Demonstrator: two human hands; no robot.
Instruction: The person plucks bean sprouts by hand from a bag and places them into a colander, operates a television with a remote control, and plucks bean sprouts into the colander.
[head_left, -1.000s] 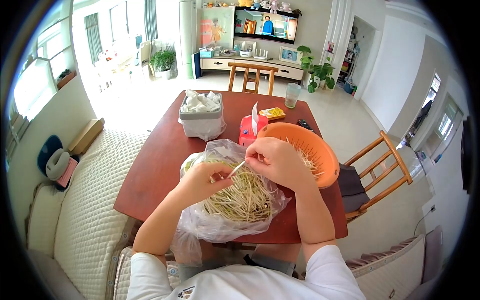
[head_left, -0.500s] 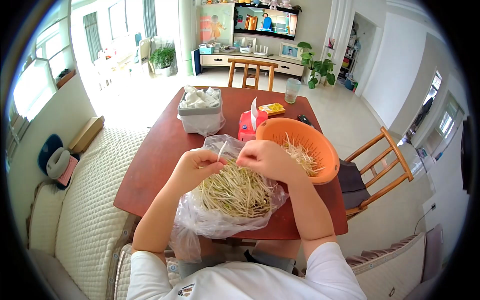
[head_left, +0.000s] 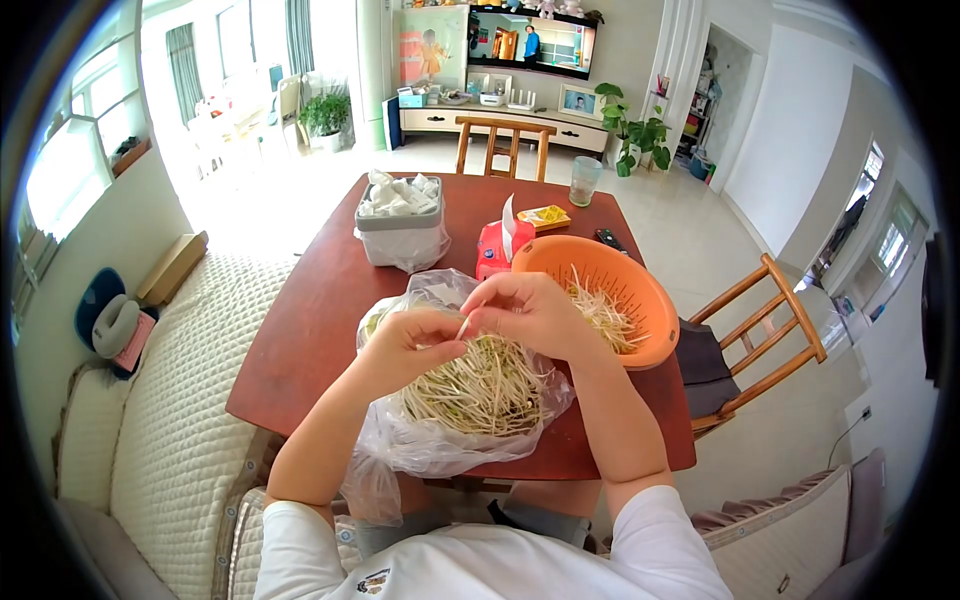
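A single pale bean sprout (head_left: pixel 463 328) is pinched between the thumb and fingertips of my left hand (head_left: pixel 415 342). My right hand (head_left: pixel 528 312) meets it there, its thumb and forefinger closed around the sprout's upper end, which the fingers partly hide. Beneath both hands, a heap of bean sprouts (head_left: pixel 480 390) fills an open clear plastic bag (head_left: pixel 400 455) on the table. Just beyond my right hand, an orange colander (head_left: pixel 655 330) leans tilted and holds more sprouts (head_left: pixel 605 315).
On the reddish-brown table (head_left: pixel 300 340) stand a grey bin (head_left: pixel 400 240) of crumpled tissues, a red tissue pack (head_left: pixel 495 250), a yellow packet (head_left: pixel 545 217), a glass (head_left: pixel 585 182) and a remote (head_left: pixel 610 240). Wooden chairs (head_left: pixel 765 345) stand to the right and at the far end.
My hands have come together over the bag. The sprout in my left hand has tilted and moved right, and my right-hand fingers now meet it.
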